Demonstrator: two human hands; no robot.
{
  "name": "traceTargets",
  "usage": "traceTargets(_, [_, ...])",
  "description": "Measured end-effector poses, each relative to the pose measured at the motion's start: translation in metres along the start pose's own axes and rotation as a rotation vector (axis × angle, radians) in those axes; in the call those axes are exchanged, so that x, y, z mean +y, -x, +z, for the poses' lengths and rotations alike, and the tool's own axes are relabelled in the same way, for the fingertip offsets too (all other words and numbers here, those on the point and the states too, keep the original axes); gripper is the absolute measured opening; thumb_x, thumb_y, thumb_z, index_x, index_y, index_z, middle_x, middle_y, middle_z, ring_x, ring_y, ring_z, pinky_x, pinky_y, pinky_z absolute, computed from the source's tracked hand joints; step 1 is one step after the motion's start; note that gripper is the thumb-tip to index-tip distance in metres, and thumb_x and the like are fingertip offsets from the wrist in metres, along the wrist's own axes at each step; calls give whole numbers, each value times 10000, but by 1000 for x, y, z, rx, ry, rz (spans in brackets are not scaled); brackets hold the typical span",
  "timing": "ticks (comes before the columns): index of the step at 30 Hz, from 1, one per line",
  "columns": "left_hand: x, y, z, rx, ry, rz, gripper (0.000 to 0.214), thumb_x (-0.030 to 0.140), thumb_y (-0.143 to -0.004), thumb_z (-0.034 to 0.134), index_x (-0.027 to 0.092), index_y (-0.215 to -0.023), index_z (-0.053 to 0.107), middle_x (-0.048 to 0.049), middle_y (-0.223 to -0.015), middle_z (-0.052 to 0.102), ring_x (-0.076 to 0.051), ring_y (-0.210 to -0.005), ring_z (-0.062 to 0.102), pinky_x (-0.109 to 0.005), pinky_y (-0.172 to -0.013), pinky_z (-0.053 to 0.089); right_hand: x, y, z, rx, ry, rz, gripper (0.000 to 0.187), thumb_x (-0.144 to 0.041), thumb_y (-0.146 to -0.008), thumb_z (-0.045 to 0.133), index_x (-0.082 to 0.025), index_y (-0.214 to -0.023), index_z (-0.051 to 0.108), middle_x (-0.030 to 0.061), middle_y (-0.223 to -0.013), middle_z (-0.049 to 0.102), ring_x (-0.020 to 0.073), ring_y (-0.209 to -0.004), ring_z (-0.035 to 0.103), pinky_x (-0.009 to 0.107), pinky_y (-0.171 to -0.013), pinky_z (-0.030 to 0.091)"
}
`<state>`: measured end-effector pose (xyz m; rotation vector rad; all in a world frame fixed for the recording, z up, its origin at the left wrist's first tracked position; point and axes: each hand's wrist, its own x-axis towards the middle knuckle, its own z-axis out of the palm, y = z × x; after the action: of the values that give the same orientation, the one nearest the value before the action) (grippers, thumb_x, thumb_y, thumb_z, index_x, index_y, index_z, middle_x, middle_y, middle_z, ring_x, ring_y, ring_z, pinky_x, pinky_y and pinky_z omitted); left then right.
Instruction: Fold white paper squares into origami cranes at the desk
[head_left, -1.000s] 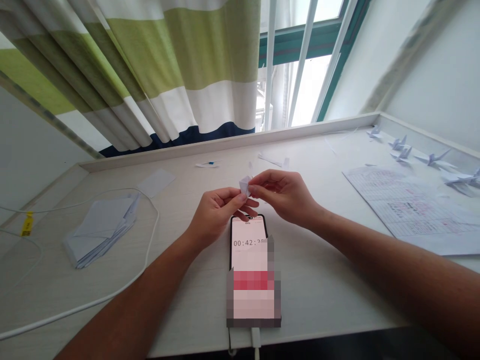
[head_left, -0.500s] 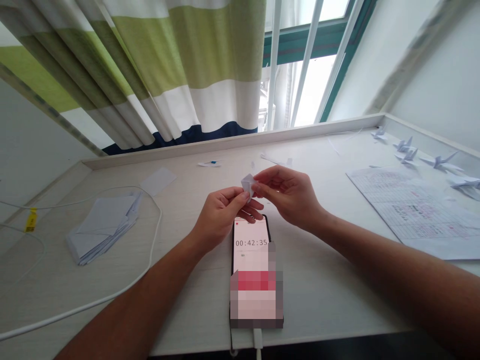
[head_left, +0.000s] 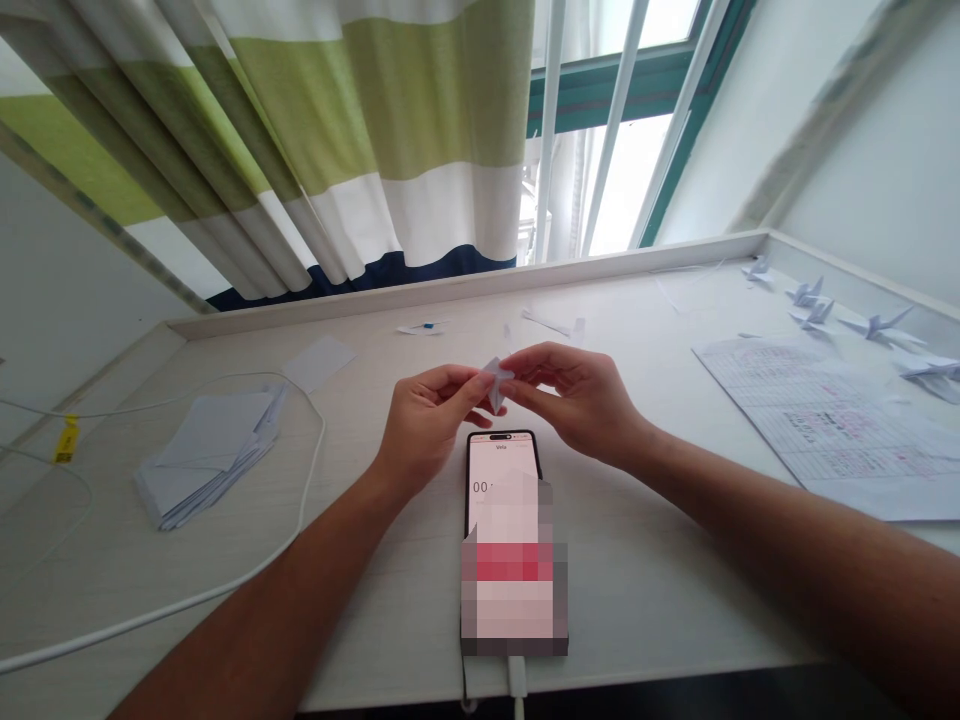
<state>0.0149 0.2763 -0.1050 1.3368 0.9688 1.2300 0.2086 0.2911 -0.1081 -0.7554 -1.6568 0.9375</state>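
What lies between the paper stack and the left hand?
In the head view, the white cable curves between the stack and the left hand.

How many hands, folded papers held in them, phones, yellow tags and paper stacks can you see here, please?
Left hand and right hand: 2
Folded paper held in them: 1
Phone: 1
Yellow tag: 1
Paper stack: 1
Total: 6
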Motion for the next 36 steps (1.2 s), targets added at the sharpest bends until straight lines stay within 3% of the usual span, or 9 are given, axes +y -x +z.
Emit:
traceTargets(18, [-1,-1,-1,-29,-39,10,205,356,-881,832,156,-922,811,-49,-793,806,-152,-710,753,-282,-720,643,4,0,1,1,-109,45,284,-416,-850,885,-197,-953,737,38,-909,786,198,-821,766,392,-790,662])
traceTargets(31, [1,-1,1,-57,12,-59,306,372,-773,914,136,-912,777,-58,-791,792,-166,-705,738,-322,-741,632,8,0,2,15,-165,69,267,-373,-841,900,-200,-965,738,23,-861,786,175,-757,752,367,-751,657])
traceTargets(36, [-2,-1,1,-67,52,-75,270,370,-823,875,143,-919,765,-55,-811,798,-172,-739,757,-306,-731,619,6,-1,4,57,-154,88,302,-415,-819,910,-203,-934,728,24,-850,771,178,-762,733,383,-761,643])
